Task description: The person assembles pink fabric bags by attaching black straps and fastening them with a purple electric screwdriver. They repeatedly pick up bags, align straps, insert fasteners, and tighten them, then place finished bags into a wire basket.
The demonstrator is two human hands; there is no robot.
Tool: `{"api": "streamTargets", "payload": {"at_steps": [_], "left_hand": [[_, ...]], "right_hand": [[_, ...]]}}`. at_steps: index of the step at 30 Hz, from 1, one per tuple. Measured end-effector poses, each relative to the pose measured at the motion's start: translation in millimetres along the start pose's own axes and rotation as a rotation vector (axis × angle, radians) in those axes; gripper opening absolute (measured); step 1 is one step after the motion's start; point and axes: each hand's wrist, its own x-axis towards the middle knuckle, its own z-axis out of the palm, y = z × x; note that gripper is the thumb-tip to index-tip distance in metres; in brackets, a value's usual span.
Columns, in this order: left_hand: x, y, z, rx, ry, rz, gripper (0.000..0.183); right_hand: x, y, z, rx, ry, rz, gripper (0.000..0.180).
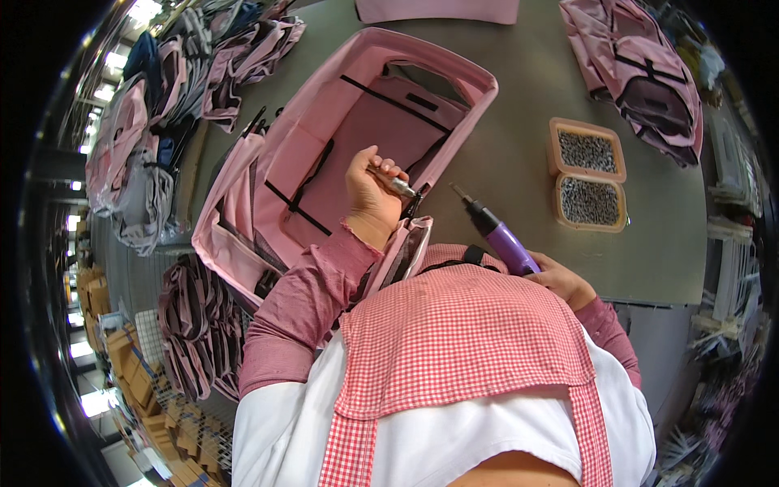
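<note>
My left hand [374,193] is closed around a small metal hand tool [392,181], its tip at the near right edge of a pink fabric carrier [341,122]. The carrier lies open side up on the table, with black straps across its inside and a mesh-trimmed flap beside my wrist. My right hand [560,280] grips the rear of a purple and black electric screwdriver [511,246]. Its bit points up and left towards the carrier's edge, apart from it.
Two plastic tubs of small metal parts [587,151] [590,201] stand at the right on the grey table [657,255]. Folded pink fabric carriers [645,79] lie at the far right. More fabric pieces [140,134] are piled at the left, others [201,329] below them.
</note>
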Motion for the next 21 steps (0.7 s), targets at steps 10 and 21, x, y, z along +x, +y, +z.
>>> {"api": "streamTargets", "payload": {"at_steps": [10, 21], "left_hand": [[2, -6, 8, 0.131, -0.051, 0.037, 0.04], [1, -10, 9, 0.109, -0.027, 0.018, 0.038]], "right_hand": [[10, -15, 9, -0.348, -0.04, -0.085, 0.076], [14, -9, 7, -0.323, -0.037, -0.072, 0.078]]}}
